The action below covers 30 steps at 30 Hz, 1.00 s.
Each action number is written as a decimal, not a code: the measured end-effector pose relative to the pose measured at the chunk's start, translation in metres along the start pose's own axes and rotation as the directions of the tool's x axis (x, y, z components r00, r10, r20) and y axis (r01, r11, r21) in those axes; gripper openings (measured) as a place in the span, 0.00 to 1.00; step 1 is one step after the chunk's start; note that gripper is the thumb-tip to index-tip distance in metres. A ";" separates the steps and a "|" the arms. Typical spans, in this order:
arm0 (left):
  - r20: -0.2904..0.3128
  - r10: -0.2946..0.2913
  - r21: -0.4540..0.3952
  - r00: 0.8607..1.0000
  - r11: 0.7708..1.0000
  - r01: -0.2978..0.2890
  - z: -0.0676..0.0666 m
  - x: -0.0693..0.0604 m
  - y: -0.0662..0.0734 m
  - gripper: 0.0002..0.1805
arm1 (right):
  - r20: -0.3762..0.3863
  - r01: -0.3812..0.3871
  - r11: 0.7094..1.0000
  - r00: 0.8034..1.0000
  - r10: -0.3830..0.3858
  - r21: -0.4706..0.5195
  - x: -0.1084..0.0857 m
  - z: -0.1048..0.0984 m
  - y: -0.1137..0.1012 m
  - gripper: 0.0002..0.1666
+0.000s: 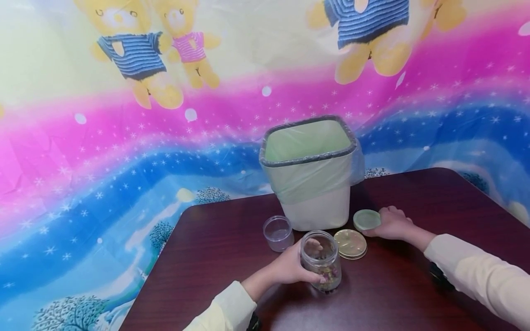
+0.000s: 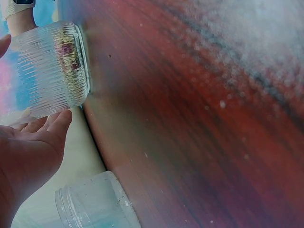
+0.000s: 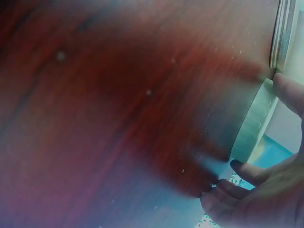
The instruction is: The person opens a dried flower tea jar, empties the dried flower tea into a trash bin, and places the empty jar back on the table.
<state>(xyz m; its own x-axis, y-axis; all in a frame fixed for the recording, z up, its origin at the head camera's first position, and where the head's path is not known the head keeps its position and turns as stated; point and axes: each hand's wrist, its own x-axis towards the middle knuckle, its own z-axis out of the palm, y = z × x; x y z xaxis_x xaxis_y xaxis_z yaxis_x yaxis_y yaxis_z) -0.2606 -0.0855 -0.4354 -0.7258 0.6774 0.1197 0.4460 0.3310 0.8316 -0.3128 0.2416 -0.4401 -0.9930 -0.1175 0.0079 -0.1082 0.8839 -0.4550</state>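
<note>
My left hand (image 1: 287, 265) holds a ribbed clear glass jar (image 1: 318, 252), upright and without a lid on its mouth. A low layer of dried flower buds (image 2: 69, 59) in yellow and dark red lies at the jar's bottom. To the right, my right hand (image 1: 393, 223) pinches the edge of a round pale green lid (image 1: 366, 218) at the table surface; the right wrist view shows thumb and fingers at opposite sides of that lid (image 3: 255, 121). Between the two hands lies a gold lid (image 1: 350, 243).
Behind the jar stands a white bin (image 1: 320, 204) with a dark rim and a clear bag liner. A small clear plastic container (image 1: 278, 236), open at the top, sits left of the bin. The dark reddish table (image 1: 198, 266) ends at a patterned cloth backdrop (image 1: 136, 184).
</note>
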 end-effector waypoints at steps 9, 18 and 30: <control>0.006 -0.002 0.016 1.000 1.000 0.002 0.000 0.000 0.001 0.41 | 0.013 0.006 1.000 1.000 -0.006 0.022 0.002 -0.005 0.000 0.55; 0.011 -0.001 -0.005 1.000 1.000 0.001 -0.001 0.000 0.001 0.41 | -0.055 0.055 0.985 0.997 -0.047 0.161 0.011 -0.042 -0.015 0.58; 0.011 -0.003 0.010 1.000 1.000 0.003 -0.001 0.000 0.000 0.41 | -0.193 0.108 0.908 0.981 -0.031 0.405 0.014 -0.095 -0.045 0.52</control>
<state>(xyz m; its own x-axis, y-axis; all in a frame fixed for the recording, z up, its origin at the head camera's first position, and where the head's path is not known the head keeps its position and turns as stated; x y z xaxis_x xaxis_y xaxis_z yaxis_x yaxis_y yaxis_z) -0.2612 -0.0857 -0.4344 -0.7215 0.6834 0.1114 0.4494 0.3398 0.8262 -0.3265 0.2433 -0.3348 -0.9796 -0.0553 0.1932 -0.1867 0.6061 -0.7732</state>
